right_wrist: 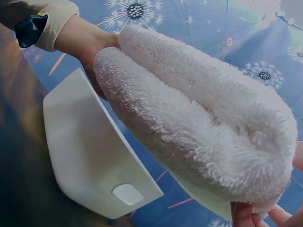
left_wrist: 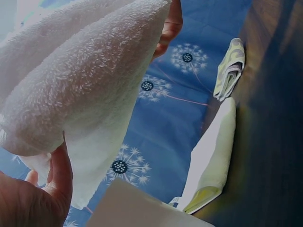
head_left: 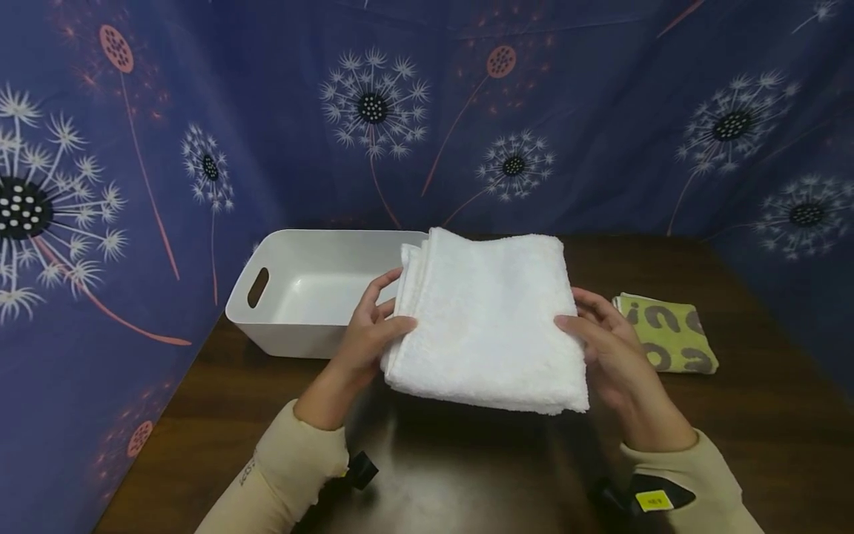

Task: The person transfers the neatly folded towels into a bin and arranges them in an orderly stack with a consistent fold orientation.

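A folded white terry towel [head_left: 494,319] is held up between both hands, level with the chest side of the table and clear of the wood. My left hand [head_left: 363,341] grips its left edge, thumb on top and fingers beneath. On the opposite edge my right hand [head_left: 610,356] pinches it the same way. From the left wrist the towel's thick rounded fold [left_wrist: 80,75] shows above the left thumb. The right wrist view shows its folded layers [right_wrist: 199,118] stretching between the two hands. Behind its left side stands a white plastic bin [head_left: 300,337], partly covered by the towel.
On the right of the dark wooden table [head_left: 754,430] lies a folded yellow-green towel [head_left: 674,334] with grey shapes. A pale folded cloth with a yellow inside [left_wrist: 210,156] lies between it and the bin, hidden in the head view. A blue dandelion-print curtain [head_left: 587,89] surrounds the table.
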